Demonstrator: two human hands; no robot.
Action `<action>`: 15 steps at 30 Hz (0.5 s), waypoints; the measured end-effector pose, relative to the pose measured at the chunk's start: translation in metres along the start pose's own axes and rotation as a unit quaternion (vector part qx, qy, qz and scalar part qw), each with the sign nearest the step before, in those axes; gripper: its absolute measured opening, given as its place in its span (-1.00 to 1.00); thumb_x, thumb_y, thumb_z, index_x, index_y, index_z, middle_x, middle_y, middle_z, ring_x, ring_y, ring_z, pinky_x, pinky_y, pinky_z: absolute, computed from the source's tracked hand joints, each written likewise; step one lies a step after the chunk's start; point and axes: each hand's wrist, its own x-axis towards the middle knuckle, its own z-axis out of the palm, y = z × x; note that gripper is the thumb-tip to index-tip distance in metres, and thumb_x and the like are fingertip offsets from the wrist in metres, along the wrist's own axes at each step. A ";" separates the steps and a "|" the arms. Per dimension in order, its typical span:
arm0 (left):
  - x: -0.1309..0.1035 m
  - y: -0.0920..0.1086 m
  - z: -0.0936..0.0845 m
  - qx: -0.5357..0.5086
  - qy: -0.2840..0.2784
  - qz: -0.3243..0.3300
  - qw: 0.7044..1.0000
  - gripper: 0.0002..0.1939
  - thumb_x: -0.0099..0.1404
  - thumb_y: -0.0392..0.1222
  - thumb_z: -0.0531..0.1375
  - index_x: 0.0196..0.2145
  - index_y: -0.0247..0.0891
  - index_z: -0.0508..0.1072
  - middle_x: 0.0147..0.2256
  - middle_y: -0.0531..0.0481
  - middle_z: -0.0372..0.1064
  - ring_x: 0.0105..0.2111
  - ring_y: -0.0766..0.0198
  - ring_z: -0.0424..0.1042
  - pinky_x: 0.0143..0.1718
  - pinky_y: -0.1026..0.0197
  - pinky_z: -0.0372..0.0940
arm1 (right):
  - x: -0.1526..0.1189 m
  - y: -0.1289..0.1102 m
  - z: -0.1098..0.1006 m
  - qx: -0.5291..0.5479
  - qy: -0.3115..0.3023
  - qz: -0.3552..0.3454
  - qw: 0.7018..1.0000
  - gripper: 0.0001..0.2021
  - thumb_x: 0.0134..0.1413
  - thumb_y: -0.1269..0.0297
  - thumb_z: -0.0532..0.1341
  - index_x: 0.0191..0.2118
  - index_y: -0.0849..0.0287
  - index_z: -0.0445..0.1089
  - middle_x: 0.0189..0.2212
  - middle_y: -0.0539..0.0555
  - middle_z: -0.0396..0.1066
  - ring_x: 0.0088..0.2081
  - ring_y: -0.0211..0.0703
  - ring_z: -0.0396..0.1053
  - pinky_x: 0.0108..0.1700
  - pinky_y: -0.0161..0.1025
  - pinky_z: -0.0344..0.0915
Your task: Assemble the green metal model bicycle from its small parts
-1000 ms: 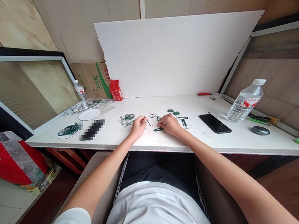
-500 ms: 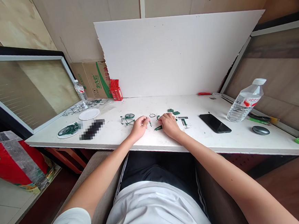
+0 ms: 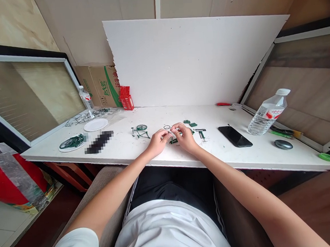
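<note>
My left hand (image 3: 158, 142) is closed in a pinch above the white table, its fingertips on a small dark part too tiny to make out. Right beside it, my right hand (image 3: 183, 136) pinches at the same spot, fingertips nearly touching the left ones. Green plastic pieces (image 3: 173, 141) lie just below and between the hands. A thin dark ring (image 3: 167, 127) rests behind the fingertips. To the left lies a green model bicycle frame with a wheel (image 3: 141, 128). Small green blocks (image 3: 193, 124) and a green T-shaped part (image 3: 201, 135) lie right of my right hand.
On the white table (image 3: 127, 153), a plate of green parts (image 3: 71, 142) and a white plate (image 3: 95, 124) are at left. A black phone (image 3: 235, 136), a tilted water bottle (image 3: 268, 112) and a dark oval object (image 3: 283, 144) are at right. A white board (image 3: 197, 60) stands behind.
My right hand has lifted from the green parts and come to my left hand, so their fingertips meet. The left hand has turned slightly toward it. The view has shifted slightly.
</note>
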 end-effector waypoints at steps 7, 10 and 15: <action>0.000 -0.003 -0.002 -0.014 0.000 -0.015 1.000 -0.65 0.45 0.08 0.24 -0.25 -0.29 0.59 -0.25 -0.10 0.49 -0.24 0.18 0.45 -0.22 0.19 0.32 | -0.004 0.002 0.009 0.029 0.013 0.030 0.999 -0.67 0.37 -0.07 0.22 -0.23 0.09 0.48 -0.20 0.13 0.50 -0.11 -0.01 0.45 -0.09 -0.09 0.35; -0.001 -0.002 -0.002 -0.021 -0.002 -0.011 1.000 -0.65 0.45 0.07 0.24 -0.26 -0.29 0.60 -0.25 -0.10 0.48 -0.25 0.19 0.46 -0.23 0.19 0.32 | -0.005 0.001 0.009 0.025 0.011 0.026 0.999 -0.68 0.37 -0.06 0.22 -0.24 0.09 0.48 -0.21 0.13 0.51 -0.11 -0.01 0.44 -0.09 -0.08 0.33; -0.001 -0.002 -0.002 -0.015 -0.002 -0.003 1.000 -0.66 0.45 0.05 0.24 -0.30 -0.29 0.57 -0.28 -0.08 0.45 -0.26 0.20 0.44 -0.26 0.19 0.29 | -0.005 0.002 0.009 0.038 0.001 0.029 0.999 -0.68 0.38 -0.05 0.22 -0.23 0.09 0.48 -0.21 0.13 0.51 -0.10 0.00 0.44 -0.08 -0.08 0.34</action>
